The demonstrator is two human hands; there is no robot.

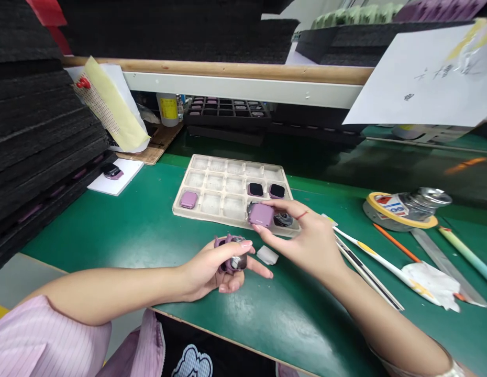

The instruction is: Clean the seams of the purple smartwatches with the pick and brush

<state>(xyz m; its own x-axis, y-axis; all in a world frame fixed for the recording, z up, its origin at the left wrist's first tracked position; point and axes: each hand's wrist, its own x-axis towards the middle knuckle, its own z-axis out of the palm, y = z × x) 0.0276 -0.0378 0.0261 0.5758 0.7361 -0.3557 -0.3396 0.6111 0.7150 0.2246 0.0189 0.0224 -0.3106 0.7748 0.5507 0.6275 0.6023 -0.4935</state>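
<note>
My right hand [302, 233] pinches a purple square watch case [262, 214] between thumb and fingers, over the front right of a cream compartment tray [180, 205]. A dark round-backed piece [283, 219] sits in the compartment beside it. Two watch cases with black faces, one [255, 189] left of the other [277, 190], lie in the row behind. Another purple case [189, 199] rests in the tray's front left compartment. Nearer to me, my left hand [222, 267] is closed around several purple and dark watch cases [230, 254], partly hidden by the thumb.
A crumpled white scrap [267, 255] lies between my hands. On the right are a toothbrush [385, 262], a steel ruler [447, 267], an orange stick [396, 242] and a tape roll [400, 209]. Black foam stacks [39, 136] stand left; a shelf edge [235, 86] crosses above.
</note>
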